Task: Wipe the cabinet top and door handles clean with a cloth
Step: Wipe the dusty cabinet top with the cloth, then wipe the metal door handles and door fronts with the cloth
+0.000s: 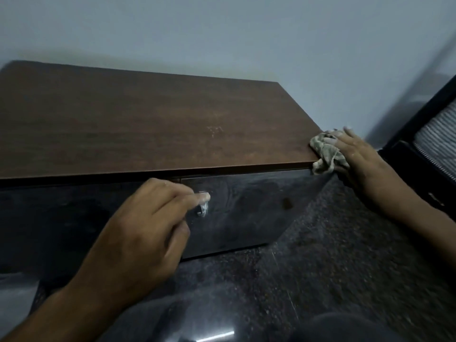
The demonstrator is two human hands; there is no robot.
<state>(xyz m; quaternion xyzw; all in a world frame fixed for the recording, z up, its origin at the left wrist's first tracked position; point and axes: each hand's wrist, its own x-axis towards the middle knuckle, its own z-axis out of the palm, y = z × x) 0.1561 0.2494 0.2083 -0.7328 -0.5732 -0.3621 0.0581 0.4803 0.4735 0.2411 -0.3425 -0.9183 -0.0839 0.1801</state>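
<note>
From the head view, the right hand (355, 154) holds the cloth (327, 154) bunched under its fingers at the right front corner of the cabinet top (153, 124), the rag draped over the edge, probably so one pass catches both surface and lip. The left hand (148, 225) reaches to the small metal door handle (203, 203) on the dark door (246, 208), fingers loosely curled, the forefinger tip touching it; whether it actually grips I cannot tell. It seems to be steadying the door. Faint pale marks show on the top.
</note>
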